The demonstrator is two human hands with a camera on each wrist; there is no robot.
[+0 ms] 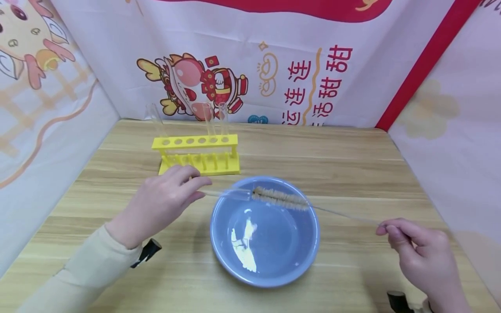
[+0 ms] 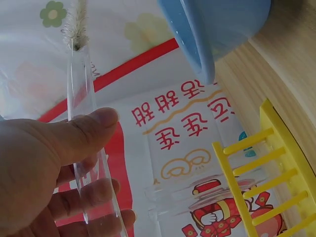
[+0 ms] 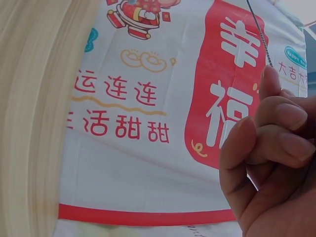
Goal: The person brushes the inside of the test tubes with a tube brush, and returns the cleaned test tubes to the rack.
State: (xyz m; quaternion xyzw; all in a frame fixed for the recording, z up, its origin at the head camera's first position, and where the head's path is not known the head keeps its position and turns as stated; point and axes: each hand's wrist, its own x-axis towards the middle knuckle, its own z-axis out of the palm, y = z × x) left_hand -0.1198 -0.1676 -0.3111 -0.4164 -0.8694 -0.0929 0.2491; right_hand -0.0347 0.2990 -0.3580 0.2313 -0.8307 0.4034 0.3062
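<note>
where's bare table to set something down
Best: the table right of the yellow rack, beyond the bowl. Also between bowl and right hand, under the brush wire. Crowded: left of the bowl, where the left hand holds a tube.

Tube [image 1: 236, 195] and brush [image 1: 279, 199] over basin [image 1: 274, 243]

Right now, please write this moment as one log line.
left fingers: hold tube; right fingers: hold brush; brush: tip at tube mouth; bowl: below

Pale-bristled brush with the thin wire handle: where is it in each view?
Head: brush, below and right of centre, bristles over the round blue bowl.
Left wrist: bristled end, top left.
Right wrist: only wire handle, upper right.
Shared landmark: red Chinese lettering on white backdrop.
</note>
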